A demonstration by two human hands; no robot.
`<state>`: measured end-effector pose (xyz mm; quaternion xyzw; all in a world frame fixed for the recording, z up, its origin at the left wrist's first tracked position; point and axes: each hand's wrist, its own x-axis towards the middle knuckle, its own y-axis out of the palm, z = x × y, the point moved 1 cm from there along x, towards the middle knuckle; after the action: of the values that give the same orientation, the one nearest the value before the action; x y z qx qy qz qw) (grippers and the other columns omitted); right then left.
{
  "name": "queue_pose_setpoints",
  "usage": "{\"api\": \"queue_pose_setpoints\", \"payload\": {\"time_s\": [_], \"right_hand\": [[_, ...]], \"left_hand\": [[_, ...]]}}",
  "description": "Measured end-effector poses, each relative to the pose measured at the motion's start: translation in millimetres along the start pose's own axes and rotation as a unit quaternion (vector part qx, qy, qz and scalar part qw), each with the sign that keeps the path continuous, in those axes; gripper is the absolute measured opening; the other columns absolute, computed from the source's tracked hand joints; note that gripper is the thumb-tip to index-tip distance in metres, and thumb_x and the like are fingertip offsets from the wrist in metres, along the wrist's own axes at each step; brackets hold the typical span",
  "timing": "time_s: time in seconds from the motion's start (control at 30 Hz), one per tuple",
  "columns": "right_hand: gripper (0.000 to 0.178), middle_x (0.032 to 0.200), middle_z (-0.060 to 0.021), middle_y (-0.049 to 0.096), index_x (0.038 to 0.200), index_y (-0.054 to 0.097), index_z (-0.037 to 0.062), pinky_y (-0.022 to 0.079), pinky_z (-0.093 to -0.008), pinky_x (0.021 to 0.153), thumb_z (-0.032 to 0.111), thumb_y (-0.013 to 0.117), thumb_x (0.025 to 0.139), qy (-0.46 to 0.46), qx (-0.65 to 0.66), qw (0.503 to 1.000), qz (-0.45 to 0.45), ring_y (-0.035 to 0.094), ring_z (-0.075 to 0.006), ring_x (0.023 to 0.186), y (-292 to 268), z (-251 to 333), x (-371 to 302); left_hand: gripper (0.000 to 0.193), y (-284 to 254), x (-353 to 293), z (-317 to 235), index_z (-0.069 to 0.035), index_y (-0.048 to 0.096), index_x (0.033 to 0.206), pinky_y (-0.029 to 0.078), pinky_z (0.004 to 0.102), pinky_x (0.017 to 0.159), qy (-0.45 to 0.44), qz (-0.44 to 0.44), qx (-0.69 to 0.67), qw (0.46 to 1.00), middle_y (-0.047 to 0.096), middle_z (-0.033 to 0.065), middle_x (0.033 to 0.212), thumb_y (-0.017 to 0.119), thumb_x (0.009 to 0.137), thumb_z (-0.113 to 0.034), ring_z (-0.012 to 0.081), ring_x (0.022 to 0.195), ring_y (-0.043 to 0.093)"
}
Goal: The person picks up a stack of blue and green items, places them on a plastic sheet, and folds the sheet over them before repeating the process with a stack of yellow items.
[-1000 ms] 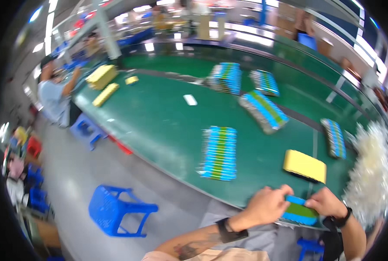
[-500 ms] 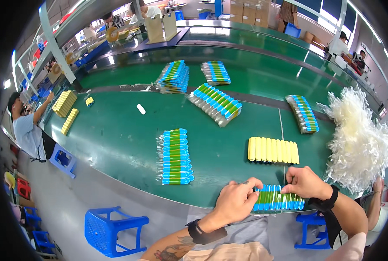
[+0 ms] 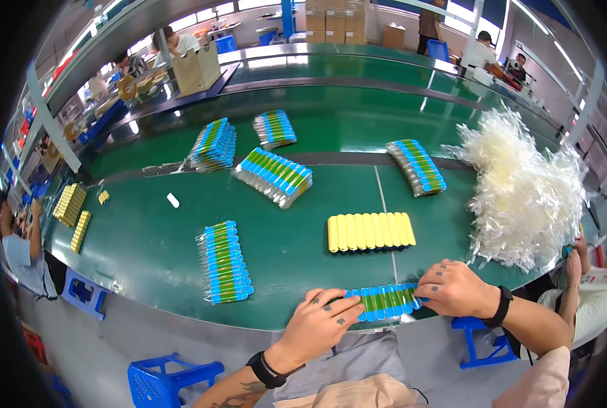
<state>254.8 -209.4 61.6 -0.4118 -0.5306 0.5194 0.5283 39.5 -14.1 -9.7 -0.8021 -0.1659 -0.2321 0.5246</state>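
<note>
At the near table edge lies a row of slim, round-ended blue-and-green pieces, side by side. My left hand grips its left end, with fingers over the top. My right hand closes on the right end, thumb and fingers pinched at the last pieces; its palm is turned away. The fingers hide both ends of the row. Just beyond sits a block of yellow round-ended pieces, with a dark lower edge. To the left lies a stack of blue-and-green pieces in clear wrapping.
Further wrapped stacks lie across the green table. A big heap of clear plastic strips stands at right. A small white piece and yellow blocks are at left. People sit on both sides; a blue stool stands below.
The view has swung, shifting the scene leftward. My right hand has gone from over the row to its right end, while my left hand stays at the left end.
</note>
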Motion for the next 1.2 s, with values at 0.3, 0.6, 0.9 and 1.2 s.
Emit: {"api": "queue_pose_setpoints", "payload": {"time_s": [0.3,0.6,0.9,1.2], "right_hand": [[0.008,0.068,0.0002,0.056,0.077,0.064,0.0085,0.044,-0.0277,0.053,0.013,0.068,0.072,-0.113,-0.027,0.992,-0.057,0.058,-0.0138,0.061,-50,67,-55],[0.023,0.080,-0.0119,0.064,0.106,0.060,0.0003,0.049,-0.0341,0.062,0.013,0.067,0.088,0.254,0.350,0.894,-0.115,0.062,-0.0198,0.068,-24,-39,28],[0.059,0.104,-0.0179,0.065,0.125,0.059,0.0040,0.052,-0.0423,0.084,0.041,0.075,0.082,0.304,0.135,0.943,-0.031,0.066,-0.0293,0.096,7,-89,64],[0.085,0.132,-0.0217,0.056,0.142,0.046,0.0084,0.045,-0.0456,0.103,0.044,0.081,0.074,0.192,0.149,0.970,-0.025,0.055,-0.0395,0.121,6,-72,72]], "left_hand": [[0.024,-68,-20,-70,-0.015,0.074,0.098,0.050,0.0336,0.079,0.100,0.034,-0.116,0.988,0.069,-0.0015,0.109,0.073,0.075,-0.007,0.0172,0.090,0.064],[0.021,-44,93,32,0.003,0.068,0.106,0.049,0.0299,0.061,-0.282,-0.003,-0.283,0.917,0.064,0.0056,0.070,0.068,0.088,-0.008,0.0116,0.064,0.058],[0.060,-18,118,94,0.000,0.059,0.129,0.049,0.0347,0.090,-0.336,0.080,-0.105,0.932,0.058,0.0169,0.122,0.078,0.081,-0.031,0.0224,0.099,0.059],[0.090,-13,114,90,-0.004,0.045,0.143,0.041,0.0431,0.108,-0.197,0.158,-0.103,0.962,0.054,0.0201,0.138,0.086,0.068,-0.030,0.0384,0.128,0.051]]}}
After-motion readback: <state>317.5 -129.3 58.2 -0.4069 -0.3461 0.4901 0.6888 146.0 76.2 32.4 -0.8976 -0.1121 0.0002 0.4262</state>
